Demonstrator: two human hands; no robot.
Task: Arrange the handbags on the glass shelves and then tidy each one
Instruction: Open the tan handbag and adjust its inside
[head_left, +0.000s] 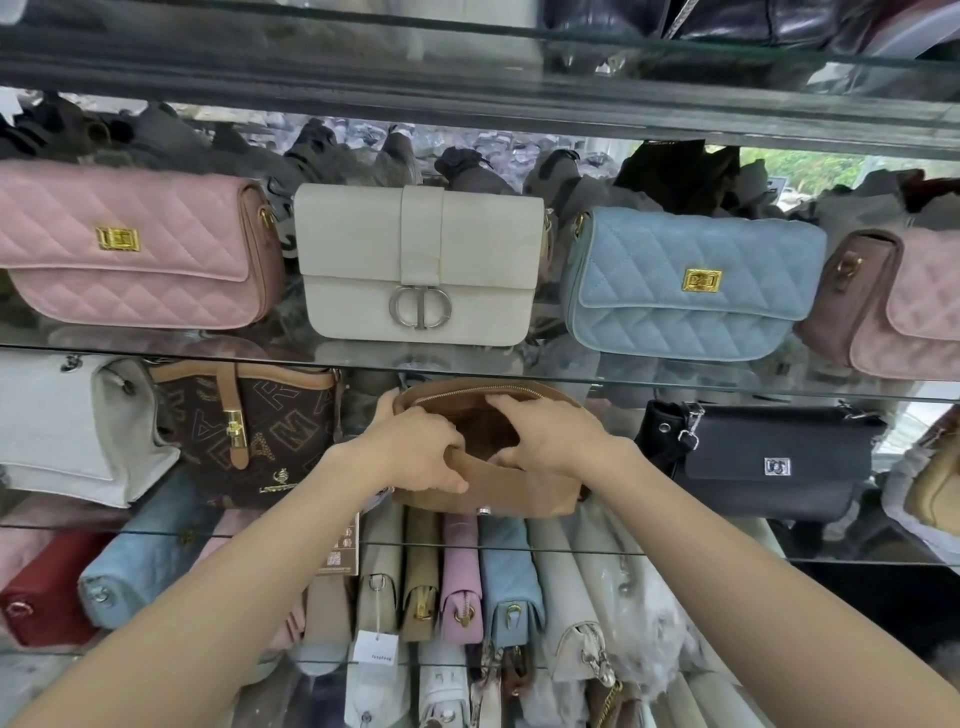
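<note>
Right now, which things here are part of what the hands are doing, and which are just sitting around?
In the job:
tan bag, open on top
left hand, gripping its near edge
right hand, fingers curled into the opening

Just sitting:
cream bag
blue quilted bag
black bag
brown lettered bag

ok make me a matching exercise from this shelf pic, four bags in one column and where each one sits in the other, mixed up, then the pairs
Bags
1. cream bag
2. blue quilted bag
3. tan bag
4. black bag

Places
A. held open by the left hand and right hand
B. upper shelf, right of the cream bag
C. lower shelf, right of the tan bag
D. upper shelf, between pink quilted bag and blue one

Pairs: 1-D, 2-B, 3-A, 4-C
</note>
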